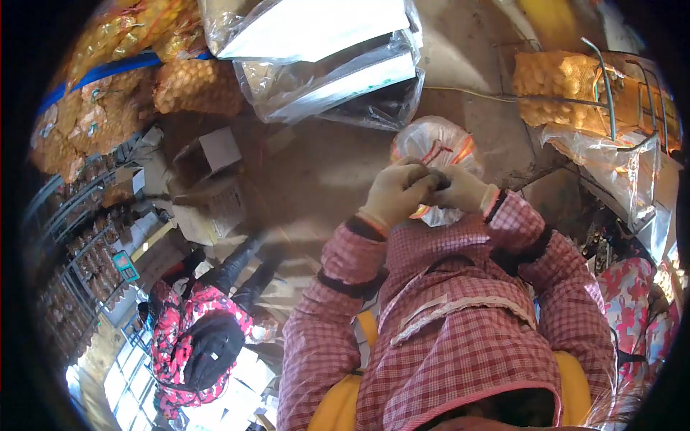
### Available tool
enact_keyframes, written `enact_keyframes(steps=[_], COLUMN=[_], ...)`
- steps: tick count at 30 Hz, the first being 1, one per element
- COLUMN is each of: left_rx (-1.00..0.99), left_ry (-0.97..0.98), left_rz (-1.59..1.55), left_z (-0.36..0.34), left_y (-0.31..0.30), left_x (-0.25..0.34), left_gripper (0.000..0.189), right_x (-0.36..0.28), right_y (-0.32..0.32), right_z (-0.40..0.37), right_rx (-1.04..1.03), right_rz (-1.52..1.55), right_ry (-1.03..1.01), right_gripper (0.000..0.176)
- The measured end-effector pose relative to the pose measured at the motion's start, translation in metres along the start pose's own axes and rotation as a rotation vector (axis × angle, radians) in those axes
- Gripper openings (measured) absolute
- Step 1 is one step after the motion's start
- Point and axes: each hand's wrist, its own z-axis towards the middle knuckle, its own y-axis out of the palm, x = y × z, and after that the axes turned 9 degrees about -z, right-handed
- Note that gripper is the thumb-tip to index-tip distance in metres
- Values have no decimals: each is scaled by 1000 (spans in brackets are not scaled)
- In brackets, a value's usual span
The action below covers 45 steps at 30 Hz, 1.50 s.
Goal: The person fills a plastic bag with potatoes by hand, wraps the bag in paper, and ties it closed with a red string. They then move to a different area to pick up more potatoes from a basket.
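A clear plastic bag (424, 131) with orange-red stripes is in front of my apron, its contents whitish and hard to make out. Thin red strips (435, 152) show on it just above my fingers. My left hand (394, 192), in a pale glove, is closed at the bag's near side. Beside it my right hand (466, 189), gloved too, is also closed, with dark fingertips meeting the left ones. Both sets of fingers seem to pinch the gathered bag; the exact grip is hidden between them.
Plastic-lined boxes (316, 43) stand ahead. Filled net sacks (198, 86) are piled left, and another sack (553, 90) rests by a metal-framed cart (611, 100) at right. A co-worker in a red-patterned jacket (169, 323) is at lower left, near cartons (219, 149).
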Motion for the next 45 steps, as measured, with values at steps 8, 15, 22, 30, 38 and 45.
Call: enact_keyframes(steps=[8,15,22,30,38,45], left_rx=[-71,-330,-140,-107,37,290], left_ry=[-100,-181,-542,-679,-830,-482], left_rz=[-169,741,-250,-336,-784,-596], left_z=[6,15,-35,-89,-123,-152], left_y=[-22,-5,-30,-8,17,1], left_x=[-17,-14,-4,46,54,-81], left_gripper=[63,53,27,30,35,43], right_x=[15,24,13,14,49,27], right_y=[-15,-24,-36,-32,-5,-24], right_z=[1,-4,-14,-16,1,-9], right_rx=[22,-46,83,-20,36,86], right_rz=[98,67,528,498,512,494], right_ry=[116,27,266,300,231,250], right_gripper=[24,19,24,24,20,10])
